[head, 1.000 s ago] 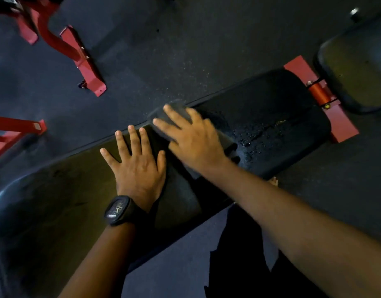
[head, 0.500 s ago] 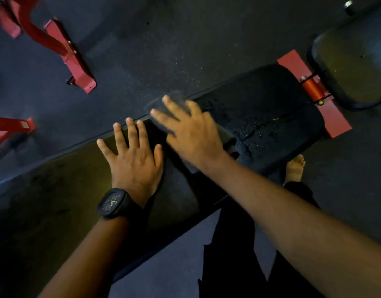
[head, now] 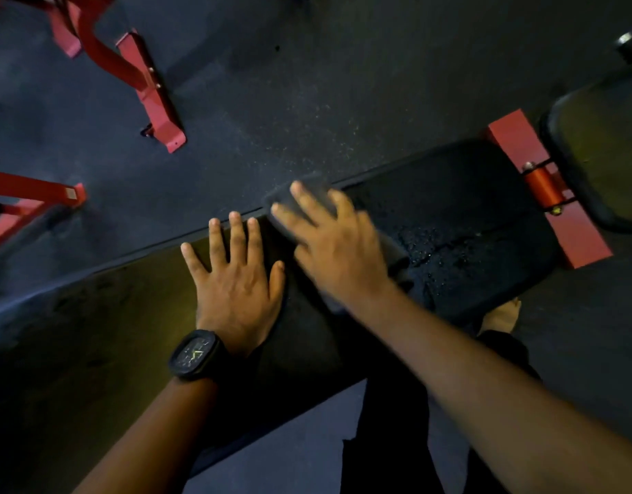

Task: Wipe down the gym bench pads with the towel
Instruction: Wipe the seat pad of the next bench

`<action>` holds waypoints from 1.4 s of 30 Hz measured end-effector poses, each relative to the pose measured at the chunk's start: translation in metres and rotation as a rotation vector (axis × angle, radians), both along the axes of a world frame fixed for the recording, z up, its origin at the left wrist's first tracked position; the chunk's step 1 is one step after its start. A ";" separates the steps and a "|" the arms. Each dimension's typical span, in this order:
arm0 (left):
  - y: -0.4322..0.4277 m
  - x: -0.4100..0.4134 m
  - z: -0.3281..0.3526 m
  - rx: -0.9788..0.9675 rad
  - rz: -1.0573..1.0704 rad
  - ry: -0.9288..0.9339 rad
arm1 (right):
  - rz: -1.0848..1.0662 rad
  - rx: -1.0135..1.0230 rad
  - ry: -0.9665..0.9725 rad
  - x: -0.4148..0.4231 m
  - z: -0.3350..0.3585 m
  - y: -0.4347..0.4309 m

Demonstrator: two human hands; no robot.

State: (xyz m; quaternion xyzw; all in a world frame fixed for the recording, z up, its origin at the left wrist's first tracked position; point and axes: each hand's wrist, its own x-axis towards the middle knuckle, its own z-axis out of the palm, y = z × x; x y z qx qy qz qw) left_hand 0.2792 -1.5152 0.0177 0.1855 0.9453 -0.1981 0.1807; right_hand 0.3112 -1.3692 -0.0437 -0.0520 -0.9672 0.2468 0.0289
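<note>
Fingers, left hand (head: 237,237): straight and spread, flat on the pad.
Fingers, right hand (head: 309,205): straight, a little apart, pressed flat on the towel; blurred.
Left hand (head: 236,283): palm down on the long bench pad, just left of the towel.
Right hand (head: 339,251): palm down on top of the towel, covering most of it.
Towel (head: 391,248): dark grey and folded, lying on the long bench pad at its far edge, about mid-length.
Long bench pad (head: 485,194): black, running from near left to far right.
Droplets (head: 446,244): scattered on the pad right of the towel.
Second pad (head: 599,155): far right, apart from the long pad.
Red bracket (head: 585,240): between the two pads.
Watch (head: 195,354): black, on the left wrist.
Red frame legs (head: 147,83): far left, on the floor (head: 271,83).
Bare foot (head: 501,315): on the floor by the pad's near right edge.
</note>
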 end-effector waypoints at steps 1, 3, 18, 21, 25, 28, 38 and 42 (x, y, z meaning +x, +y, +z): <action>0.002 0.000 -0.001 -0.004 0.008 -0.003 | -0.032 0.035 -0.047 -0.012 -0.010 0.022; 0.009 -0.001 -0.001 -0.003 0.015 -0.029 | -0.198 0.044 -0.147 -0.006 -0.024 0.058; 0.038 0.000 -0.011 0.030 0.028 -0.033 | -0.154 0.029 -0.119 0.008 -0.036 0.082; 0.041 0.001 -0.012 0.038 0.015 -0.045 | -0.327 0.010 -0.190 0.059 -0.031 0.081; 0.049 0.000 -0.016 0.026 0.013 -0.077 | -0.139 -0.024 -0.050 0.104 -0.004 0.013; 0.050 -0.002 -0.017 0.039 0.022 -0.068 | 0.012 -0.029 0.030 0.058 -0.011 0.020; 0.063 -0.004 -0.022 0.048 0.013 -0.058 | -0.337 0.056 -0.233 0.097 -0.023 0.065; 0.064 -0.003 -0.025 0.030 0.008 -0.047 | -0.115 -0.013 -0.062 0.094 -0.011 0.022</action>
